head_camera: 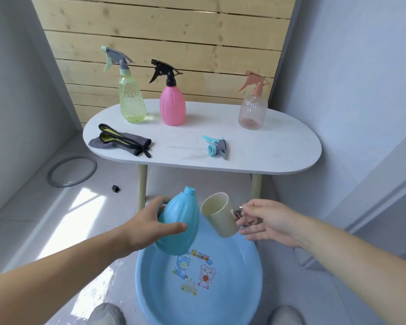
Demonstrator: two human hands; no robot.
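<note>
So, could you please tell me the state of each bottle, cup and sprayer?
Blue bottle: uncapped, tilted, gripped by left hand over basin.
Cup: tilted towards blue bottle, held by right hand.
Green spray bottle: capped, upright.
Pink spray bottle: capped, upright.
Clear spray bottle: capped, upright.
Loose sprayer: lying on table.

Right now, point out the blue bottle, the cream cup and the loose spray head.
blue bottle [183, 207], head view, ribbed body.
cream cup [220, 218], head view, outer side wall.
loose spray head [220, 147], head view, grey trigger housing.

Sunlit tiled floor [56, 207], white oval table [267, 146], wooden plank wall [174, 26].
</note>
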